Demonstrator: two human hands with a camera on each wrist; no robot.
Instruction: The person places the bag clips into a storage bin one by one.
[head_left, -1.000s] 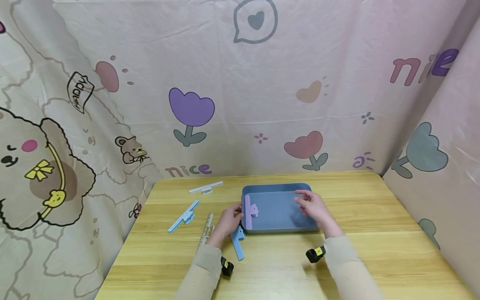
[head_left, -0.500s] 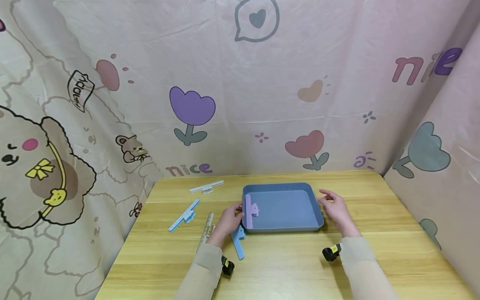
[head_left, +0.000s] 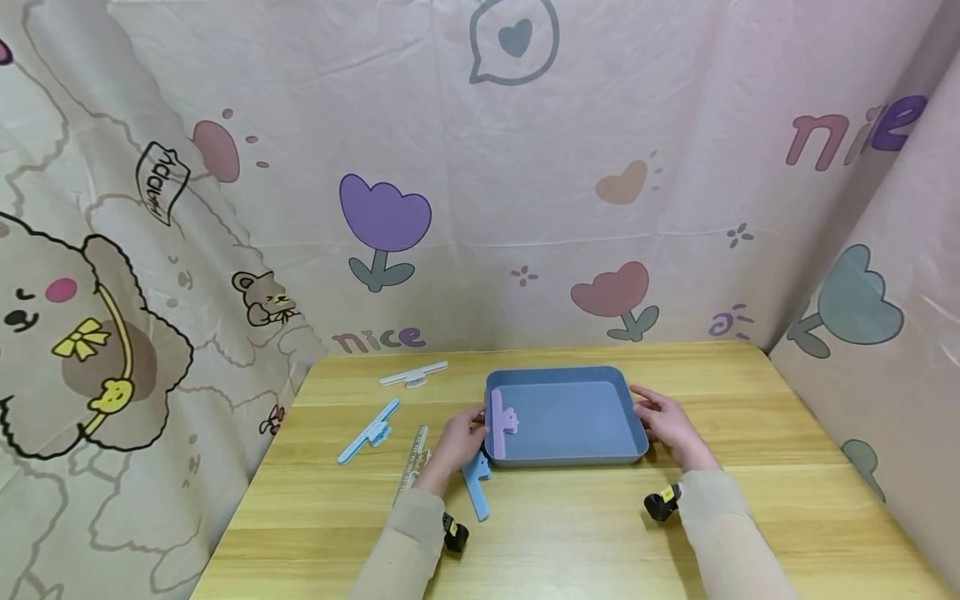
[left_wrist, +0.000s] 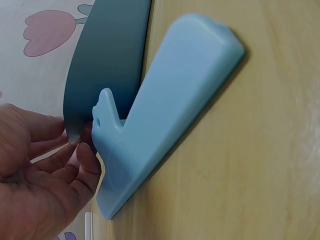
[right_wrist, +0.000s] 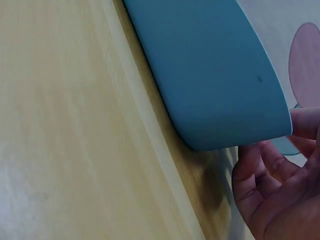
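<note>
A blue-grey rectangular tray (head_left: 573, 421) lies on the wooden table. My left hand (head_left: 453, 443) pinches its left rim between thumb and fingers; the left wrist view shows the tray wall (left_wrist: 107, 55) between the fingertips. At the opposite end my right hand (head_left: 674, 429) holds the right rim, with fingers on both sides of the wall (right_wrist: 220, 85) in the right wrist view. Inside the tray, along the left wall, lies a purple bag clip (head_left: 497, 425). A blue bag clip (head_left: 476, 490) lies on the table just beside the left hand, partly hidden by it in the head view.
Left of the tray lie a white bag clip (head_left: 414, 374), a light-blue bag clip (head_left: 371, 432) and a pale ruler-marked clip (head_left: 413, 460), partly covered by the left arm. A printed curtain (head_left: 480, 167) hangs behind the wooden table (head_left: 555, 533).
My right hand has moved from over the tray's right part out to the right, then onto the right rim. The left hand has stayed at the left rim.
</note>
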